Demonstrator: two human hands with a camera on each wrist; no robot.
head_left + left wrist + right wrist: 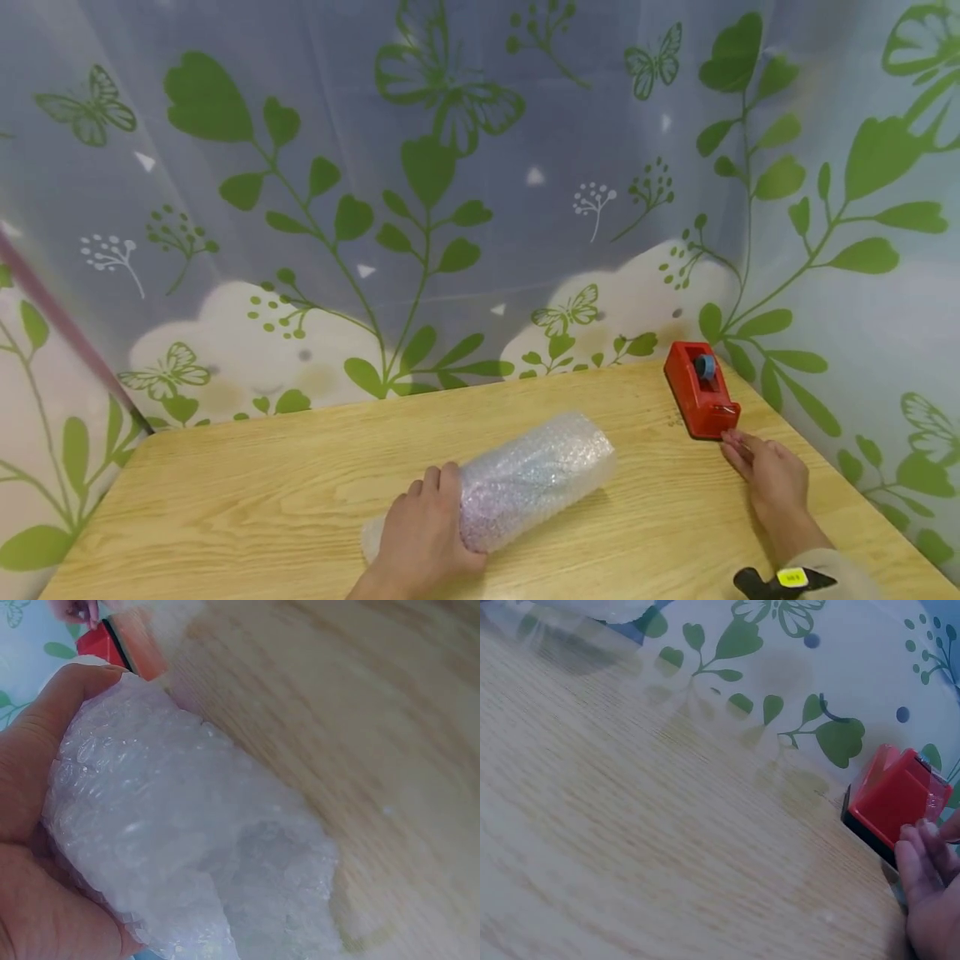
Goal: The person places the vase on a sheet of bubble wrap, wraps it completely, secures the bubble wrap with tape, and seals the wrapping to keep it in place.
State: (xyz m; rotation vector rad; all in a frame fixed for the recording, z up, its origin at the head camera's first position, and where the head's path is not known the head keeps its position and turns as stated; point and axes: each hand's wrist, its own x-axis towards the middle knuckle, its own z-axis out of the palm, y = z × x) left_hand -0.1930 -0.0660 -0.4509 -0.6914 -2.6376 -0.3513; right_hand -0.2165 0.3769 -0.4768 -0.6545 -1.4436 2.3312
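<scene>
A roll of bubble wrap (536, 479) lies slantwise on the wooden table, with something pale purple and bluish showing through it. My left hand (423, 529) grips it near its lower-left end, thumb on the near side and fingers over the top. Loose folds of the wrap's open end (285, 892) fill the left wrist view. At the right stands a red tape dispenser (701, 392) with a small tape roll (705, 367) in it. My right hand (776, 479) is at its front end, fingertips pinching the clear tape (934, 801) that hangs from the cutter.
The wooden table (247, 492) meets a patterned curtain (450, 250) along its back and right sides. The dispenser stands close to the table's back-right corner. A black strap with a yellow label (792, 577) is on the right wrist.
</scene>
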